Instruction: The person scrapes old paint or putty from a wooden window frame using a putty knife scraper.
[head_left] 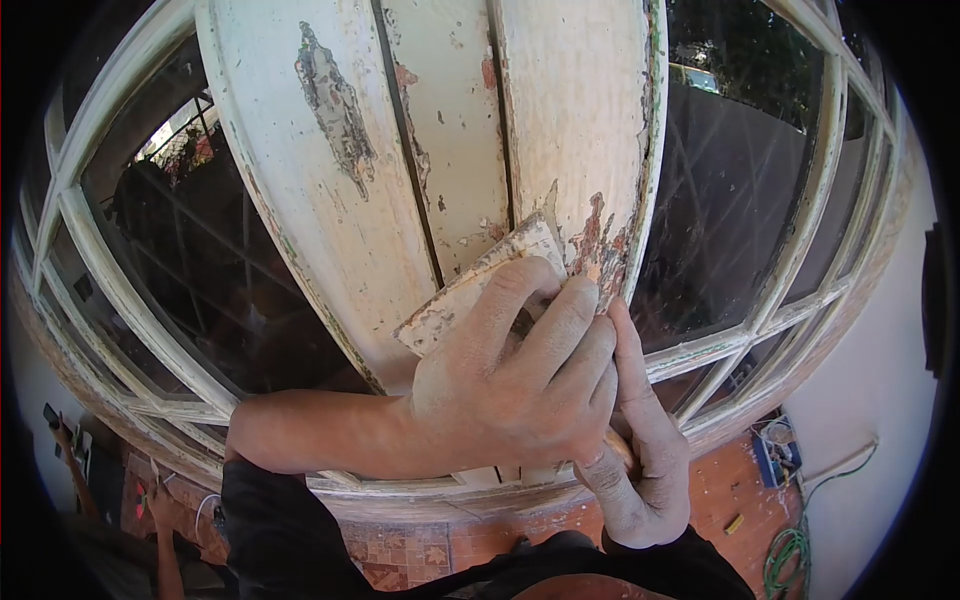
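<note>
The left hand [520, 375], dusted with pale powder, enters from the left with its fingers bent. Its grip is clamped on a flat plate [470, 290], which has a worn, stained face and sits at a slant over the lower part of a white boarded panel [340, 250]. Whether the plate touches the panel cannot be told

The right hand [650, 480], equally dusty, is below and to the right of the left hand. Its grip is closed around a brown handle [622, 448], only part of which shows; its far end is hidden behind the left hand. One right finger extends upward, its tip just beside the left hand's fingers

Panel condition: paint is chipped along the edges and grooves. A large grey bare patch [337, 105] is at upper left, and a reddish bare patch [595, 240] lies just beyond the upper right end of the plate. Dark glass in white frames [800, 280] flanks the panel on both sides

On the reddish floor [700, 500] at right are a blue box [778, 450] with contents, a small yellow item [735, 523] and a coiled green hose [788, 560]. At lower left, another person's arm [165, 540] is partly visible
</note>
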